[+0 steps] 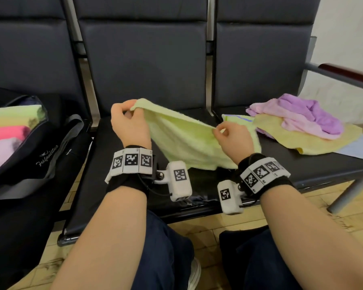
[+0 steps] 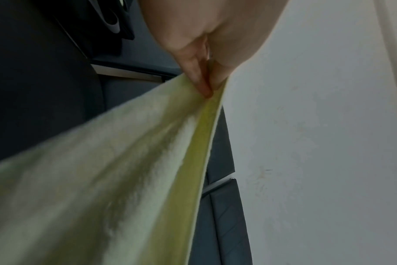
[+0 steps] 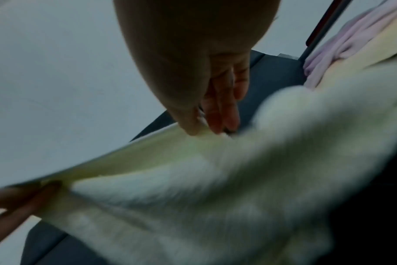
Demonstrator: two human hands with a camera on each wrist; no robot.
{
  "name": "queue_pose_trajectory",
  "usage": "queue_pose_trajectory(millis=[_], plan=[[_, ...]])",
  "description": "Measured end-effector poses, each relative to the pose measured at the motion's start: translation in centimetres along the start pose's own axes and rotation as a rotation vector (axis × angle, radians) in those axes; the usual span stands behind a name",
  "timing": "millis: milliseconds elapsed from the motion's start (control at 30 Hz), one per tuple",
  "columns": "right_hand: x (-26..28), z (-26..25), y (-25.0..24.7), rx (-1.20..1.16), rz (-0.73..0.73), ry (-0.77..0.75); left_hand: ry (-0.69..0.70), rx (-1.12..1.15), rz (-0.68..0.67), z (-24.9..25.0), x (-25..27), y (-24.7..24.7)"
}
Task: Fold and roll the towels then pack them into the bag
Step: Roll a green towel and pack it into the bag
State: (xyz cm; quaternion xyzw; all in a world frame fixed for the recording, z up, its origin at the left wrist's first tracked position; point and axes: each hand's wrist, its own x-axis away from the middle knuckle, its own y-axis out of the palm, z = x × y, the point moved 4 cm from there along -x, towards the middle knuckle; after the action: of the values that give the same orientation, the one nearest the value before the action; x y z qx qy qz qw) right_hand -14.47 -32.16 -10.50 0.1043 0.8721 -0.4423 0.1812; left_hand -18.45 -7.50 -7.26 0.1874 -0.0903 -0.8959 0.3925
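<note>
The black bag [image 1: 19,155] on the left seat is cut off by the head view's left edge, so the rolled towels [image 1: 6,132] inside show only in part and their count cannot be told. The script printed on the bag is too small to read. The light green towel [image 1: 182,139] hides the right hand's [image 1: 232,141] fingertips where they pinch its edge. In the right wrist view the towel's near cloth is smeared with blur. On the right seat, a green towel [image 1: 237,119] lies mostly hidden under the yellow towel [image 1: 306,141], and what may be paper [image 1: 356,148] runs off the right edge.
</note>
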Motion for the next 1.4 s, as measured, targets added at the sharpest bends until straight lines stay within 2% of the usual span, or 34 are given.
queue_pose_trajectory(millis=[67, 167, 267, 333, 367, 467, 567, 633, 733, 800, 933, 1133, 1233, 1333, 1400], plan=[[0.0, 0.2, 0.6, -0.008, -0.051, -0.084, 0.043, 0.047, 0.020, 0.1, 0.0, 0.0], [0.7, -1.4, 0.6, -0.149, -0.110, -0.262, 0.196, 0.050, 0.054, 0.8, -0.2, 0.0], [1.1, -2.1, 0.3, -0.369, -0.201, -0.236, 0.241, -0.056, -0.005, 0.7, -0.3, 0.2], [1.0, -2.2, -0.5, -0.503, -0.146, -0.176, 0.176, -0.198, -0.135, -0.2, 0.0, 0.9], [0.9, -2.2, -0.9, -0.512, -0.093, -0.161, 0.144, -0.269, -0.244, -0.7, 0.3, 1.5], [0.7, -2.2, -1.8, -0.368, 0.021, -0.177, 0.025, -0.319, -0.622, -1.5, 2.1, 3.4], [0.8, -2.2, -2.0, -0.227, 0.100, -0.225, -0.031, -0.334, -0.914, -1.2, 4.4, 4.8], [1.0, -2.4, -2.2, -0.239, 0.135, -0.253, -0.024, -0.398, -1.056, -1.1, 5.6, 5.2], [1.1, -3.1, -2.3, -0.301, 0.142, -0.304, -0.007, -0.462, -1.146, -1.3, 6.4, 5.4], [1.1, -3.4, -2.2, -0.300, 0.141, -0.330, 0.024, -0.476, -1.105, -1.4, 6.2, 5.6], [0.8, -3.2, -2.1, -0.213, 0.086, -0.334, 0.144, -0.475, -0.918, -1.0, 5.1, 5.2], [0.3, -2.8, -1.2, -0.041, -0.089, -0.329, 0.248, -0.463, -0.821, -0.4, 4.3, 4.6], [-0.3, -2.4, -1.2, 0.042, 0.009, -0.328, 0.281, -0.393, -0.702, 0.4, 3.5, 4.0], [-0.6, -2.4, -1.9, 0.081, 0.183, -0.338, 0.277, -0.303, -0.492, 0.9, 1.8, 2.8], [-0.6, -2.2, -1.8, 0.125, 0.193, -0.343, 0.245, -0.253, -0.351, 0.7, 0.6, 1.7]])
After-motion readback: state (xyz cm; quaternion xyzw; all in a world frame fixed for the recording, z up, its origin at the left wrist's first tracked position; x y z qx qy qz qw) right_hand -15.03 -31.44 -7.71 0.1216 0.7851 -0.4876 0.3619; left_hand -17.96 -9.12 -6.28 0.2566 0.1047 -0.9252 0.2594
